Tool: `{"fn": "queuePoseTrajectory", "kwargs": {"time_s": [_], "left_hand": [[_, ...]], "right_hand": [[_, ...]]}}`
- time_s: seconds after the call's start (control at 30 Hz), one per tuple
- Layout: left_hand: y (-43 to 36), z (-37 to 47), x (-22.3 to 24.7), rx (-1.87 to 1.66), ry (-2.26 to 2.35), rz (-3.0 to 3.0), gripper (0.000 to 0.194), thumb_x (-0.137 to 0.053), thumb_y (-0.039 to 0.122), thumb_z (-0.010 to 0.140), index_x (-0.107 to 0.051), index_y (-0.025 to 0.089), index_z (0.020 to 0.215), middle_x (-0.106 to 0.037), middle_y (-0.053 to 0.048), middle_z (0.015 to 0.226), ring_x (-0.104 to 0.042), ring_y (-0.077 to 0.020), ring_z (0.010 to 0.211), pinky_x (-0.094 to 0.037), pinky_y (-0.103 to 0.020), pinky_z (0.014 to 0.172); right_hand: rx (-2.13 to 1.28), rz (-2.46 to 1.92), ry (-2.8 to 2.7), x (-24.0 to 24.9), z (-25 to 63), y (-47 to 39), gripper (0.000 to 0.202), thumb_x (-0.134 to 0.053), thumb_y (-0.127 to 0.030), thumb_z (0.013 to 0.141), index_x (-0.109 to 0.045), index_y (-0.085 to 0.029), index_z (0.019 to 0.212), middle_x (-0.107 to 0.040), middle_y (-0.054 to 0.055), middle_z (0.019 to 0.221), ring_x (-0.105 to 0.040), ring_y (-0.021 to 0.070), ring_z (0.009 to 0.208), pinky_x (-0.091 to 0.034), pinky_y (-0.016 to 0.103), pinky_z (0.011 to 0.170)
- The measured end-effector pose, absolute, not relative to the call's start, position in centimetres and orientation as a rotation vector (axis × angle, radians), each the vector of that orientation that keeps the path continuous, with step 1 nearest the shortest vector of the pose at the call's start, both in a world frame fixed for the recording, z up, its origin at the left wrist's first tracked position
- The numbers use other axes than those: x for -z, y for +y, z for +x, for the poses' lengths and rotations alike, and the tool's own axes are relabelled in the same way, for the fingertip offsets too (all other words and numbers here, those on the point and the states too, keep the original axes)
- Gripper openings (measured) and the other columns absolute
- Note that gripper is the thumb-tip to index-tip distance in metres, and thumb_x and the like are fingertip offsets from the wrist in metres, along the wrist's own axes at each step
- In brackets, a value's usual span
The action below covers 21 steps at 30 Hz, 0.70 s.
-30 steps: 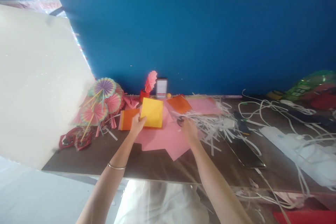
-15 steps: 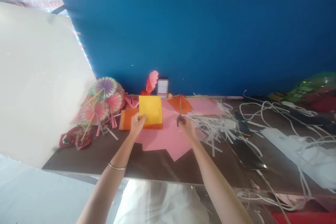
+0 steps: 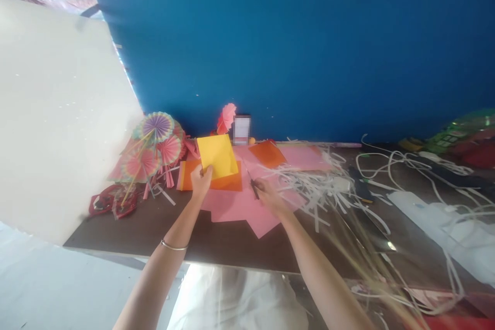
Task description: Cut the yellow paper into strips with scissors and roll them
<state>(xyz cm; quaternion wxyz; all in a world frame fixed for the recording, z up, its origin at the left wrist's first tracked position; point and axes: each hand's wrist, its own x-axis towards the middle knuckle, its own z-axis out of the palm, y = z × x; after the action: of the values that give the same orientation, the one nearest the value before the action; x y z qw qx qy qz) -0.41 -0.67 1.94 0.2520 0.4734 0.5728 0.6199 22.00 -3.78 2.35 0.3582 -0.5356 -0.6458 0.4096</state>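
Note:
A yellow sheet of paper (image 3: 217,154) is pinched at its lower left edge by my left hand (image 3: 201,180), tilted above orange paper (image 3: 228,184) on the table. My right hand (image 3: 267,195) is closed around the dark handles of scissors (image 3: 254,185), whose thin blades point up and left toward the yellow sheet, apart from it. Whether the blades are spread is too blurred to tell. Beneath both hands lie overlapping pink sheets (image 3: 228,210). Beyond the scissors rests an orange square of paper (image 3: 268,153).
White paper strips (image 3: 313,183) are heaped right of my right hand, near a dark phone (image 3: 367,227) and white cables (image 3: 402,162). Folded paper fans (image 3: 157,128) stand at the left. A small screen (image 3: 242,130) leans at the back by the blue panel (image 3: 294,51).
The yellow sheet has tilted and shifted slightly left in my left hand. My right hand has moved left and nearer to me, turning the scissors toward the sheet.

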Motion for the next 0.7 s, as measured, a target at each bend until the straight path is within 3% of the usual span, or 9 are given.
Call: {"fn": "queuePoseTrajectory", "kwargs": {"time_s": [0.23,0.5,0.7], "left_hand": [[-1.18,-0.23,-2.55,-1.726,1.597,1.262,0.022,-0.056,0.035,0.071,-0.059,0.013,0.069,-0.055,0.000,0.059,-0.049,-0.0112,0.055,-0.038,-0.021,0.050],[-1.31,0.02,-2.66,-1.734,1.575,1.207,0.026,-0.056,0.037,0.071,-0.062,0.013,0.078,-0.060,-0.003,0.068,-0.054,-0.0137,0.062,-0.041,-0.022,0.055],[-1.56,0.26,-2.95,-1.715,1.535,1.227,0.027,-0.058,0.039,0.071,-0.062,0.013,0.078,-0.060,-0.003,0.068,-0.051,-0.0128,0.060,-0.040,-0.022,0.054]], "right_hand": [[-1.114,-1.443,-1.748,-2.20,22.15,-4.02,0.039,-0.040,-0.058,0.079,-0.047,-0.020,0.070,-0.051,-0.002,0.056,-0.050,0.0121,0.049,-0.037,0.023,0.045],[-1.079,-1.431,-1.836,-3.02,21.74,-4.71,0.042,-0.040,-0.059,0.079,-0.052,-0.019,0.074,-0.055,0.000,0.061,-0.053,0.0136,0.051,-0.042,0.027,0.051],[-1.077,-1.405,-1.848,-2.60,21.62,-4.52,0.038,-0.042,-0.055,0.080,-0.052,-0.020,0.068,-0.053,-0.001,0.057,-0.053,0.0146,0.053,-0.042,0.027,0.053]]}}
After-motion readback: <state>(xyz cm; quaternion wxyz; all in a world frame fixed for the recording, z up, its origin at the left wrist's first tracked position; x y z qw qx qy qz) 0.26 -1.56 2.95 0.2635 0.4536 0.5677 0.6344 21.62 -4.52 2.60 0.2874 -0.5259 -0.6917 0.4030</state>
